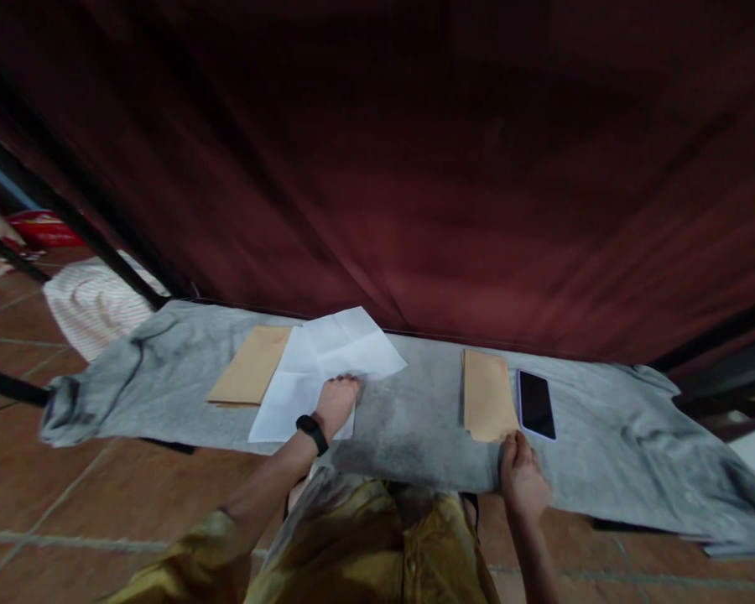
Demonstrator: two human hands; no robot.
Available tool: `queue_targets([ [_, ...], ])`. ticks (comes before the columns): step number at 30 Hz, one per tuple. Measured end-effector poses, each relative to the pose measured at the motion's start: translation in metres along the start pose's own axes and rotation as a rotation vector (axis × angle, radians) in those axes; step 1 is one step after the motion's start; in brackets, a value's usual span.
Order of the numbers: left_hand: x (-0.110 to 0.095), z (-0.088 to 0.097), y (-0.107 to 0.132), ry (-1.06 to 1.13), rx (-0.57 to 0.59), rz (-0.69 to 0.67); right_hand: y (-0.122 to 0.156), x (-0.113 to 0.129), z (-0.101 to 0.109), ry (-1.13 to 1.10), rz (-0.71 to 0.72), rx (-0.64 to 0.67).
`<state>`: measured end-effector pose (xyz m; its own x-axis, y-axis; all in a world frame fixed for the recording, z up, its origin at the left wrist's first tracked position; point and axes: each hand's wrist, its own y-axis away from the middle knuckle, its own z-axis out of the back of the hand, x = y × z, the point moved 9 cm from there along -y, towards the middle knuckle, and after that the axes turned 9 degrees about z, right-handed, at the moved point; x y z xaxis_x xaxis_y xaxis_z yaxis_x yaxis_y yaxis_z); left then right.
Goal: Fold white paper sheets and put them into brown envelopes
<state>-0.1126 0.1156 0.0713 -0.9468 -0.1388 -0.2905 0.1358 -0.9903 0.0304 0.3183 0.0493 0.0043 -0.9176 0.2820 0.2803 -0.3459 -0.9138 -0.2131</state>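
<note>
White sheets of paper (333, 342) with fold creases lie overlapping, left of the middle of a grey cloth. On their lower right part rests my left hand (336, 405), wearing a black wristband, its fingers curled together at the paper. A stack of brown paper envelopes (487, 394) lies to the right. At that stack's lower right corner my right hand (524, 478) pinches an envelope between thumb and fingers. Another brown envelope stack (252, 365) sits left of the white sheets, its right edge partly beneath them.
A phone (536, 405) with a dark screen lies just right of the right-hand stack. The grey cloth (408, 428) covers a long narrow surface. Behind it hangs a dark red curtain (415, 210). Dark metal bars (119, 268) and a striped cloth (94, 302) are at the left.
</note>
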Motion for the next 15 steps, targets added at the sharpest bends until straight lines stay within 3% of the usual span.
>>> queue_targets([
  [7, 0.048, 0.027, 0.057, -0.319, -0.041, -0.030, 0.001, 0.000, -0.003, 0.035, 0.029, -0.011],
  [11, 0.077, 0.023, 0.086, -0.334, -0.010, -0.045, 0.001, -0.001, -0.004, 0.059, 0.026, -0.049],
  [15, 0.095, 0.019, 0.090, -0.252, -0.048, -0.051, 0.001, 0.000, -0.004, 0.062, 0.017, -0.030],
])
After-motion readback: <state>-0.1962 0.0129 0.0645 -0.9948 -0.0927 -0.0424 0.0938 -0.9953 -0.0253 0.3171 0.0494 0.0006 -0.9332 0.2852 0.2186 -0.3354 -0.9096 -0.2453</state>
